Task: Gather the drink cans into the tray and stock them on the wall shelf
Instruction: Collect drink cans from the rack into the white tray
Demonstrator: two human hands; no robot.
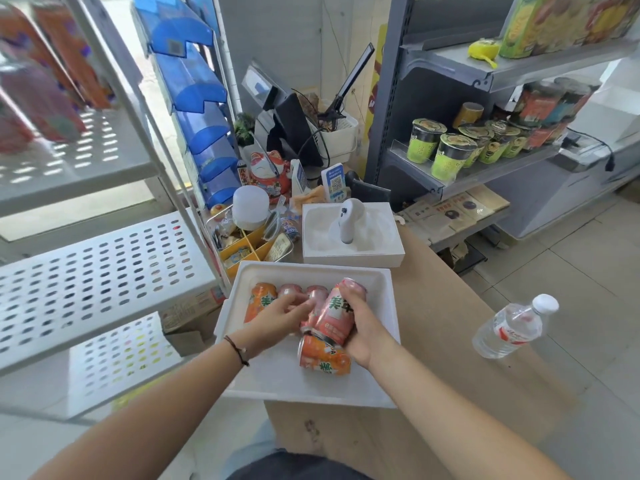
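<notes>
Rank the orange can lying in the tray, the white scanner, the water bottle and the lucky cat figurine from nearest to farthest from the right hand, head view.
From the right hand:
1. Orange can lying in the tray, right beside the hand on its left.
2. Water bottle, out to the right on the counter.
3. White scanner, standing on the white box behind the tray.
4. Lucky cat figurine, far back left.

Bottle and scanner are fairly close to call.
</notes>
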